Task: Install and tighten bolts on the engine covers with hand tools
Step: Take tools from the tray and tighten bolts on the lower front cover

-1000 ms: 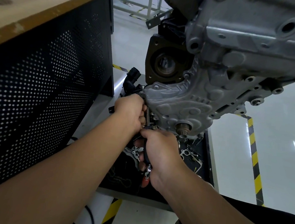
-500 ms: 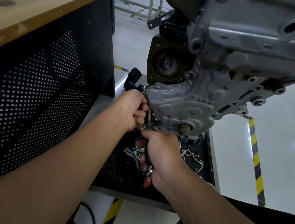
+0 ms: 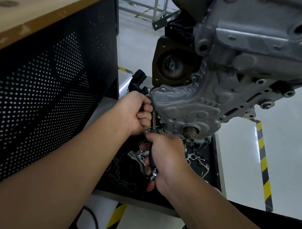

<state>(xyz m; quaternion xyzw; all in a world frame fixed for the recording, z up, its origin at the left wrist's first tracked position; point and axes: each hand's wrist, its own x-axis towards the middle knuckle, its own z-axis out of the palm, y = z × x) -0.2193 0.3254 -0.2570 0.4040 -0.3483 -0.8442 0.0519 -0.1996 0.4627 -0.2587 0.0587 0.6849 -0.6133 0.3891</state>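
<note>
left hand (image 3: 137,113): fingers curled round the metal extension bar (image 3: 153,119) at the left edge of the engine cover (image 3: 187,106) | right hand (image 3: 166,160): just below the left, gripping the ratchet handle (image 3: 152,161), red end poking out beneath its palm | parts tray (image 3: 202,165): under both hands

At the lower left edge of the grey engine cover (image 3: 187,106), the left hand (image 3: 137,113) grips the ratchet's extension bar (image 3: 153,119) while the right hand (image 3: 166,160) grips its black handle (image 3: 151,159) above a black tray (image 3: 212,173) of loose parts.
</note>
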